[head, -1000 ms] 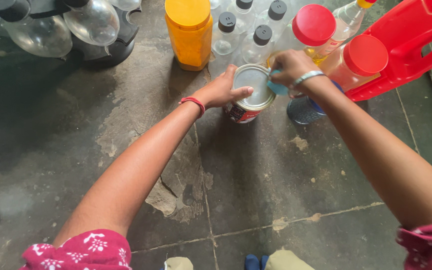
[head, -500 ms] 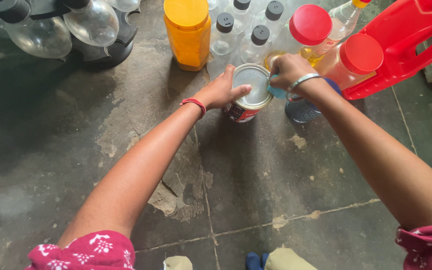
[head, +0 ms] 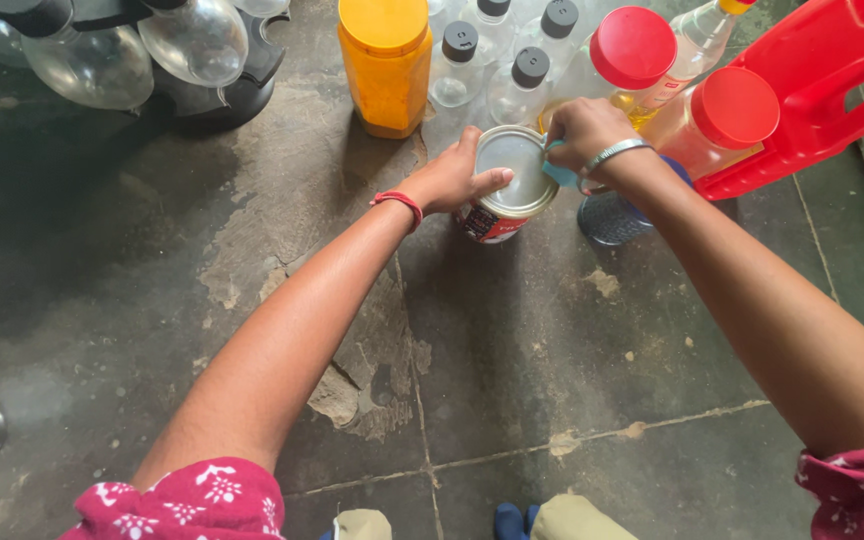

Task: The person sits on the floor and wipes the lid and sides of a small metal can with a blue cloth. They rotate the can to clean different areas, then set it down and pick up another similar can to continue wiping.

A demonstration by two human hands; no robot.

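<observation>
Tin (head: pixel 512 190) gripped by left hand (head: pixel 457 178), upright.

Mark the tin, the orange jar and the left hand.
tin (head: pixel 514 170): head view, on its grey lid.
orange jar (head: pixel 386 75): head view, on its side wall.
left hand (head: pixel 452 180): head view, on the back of the hand.

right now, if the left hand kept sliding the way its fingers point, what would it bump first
Probably the right hand: the left hand lies on the tin can, fingers pointing across its lid toward it, though depth is unclear.
</observation>
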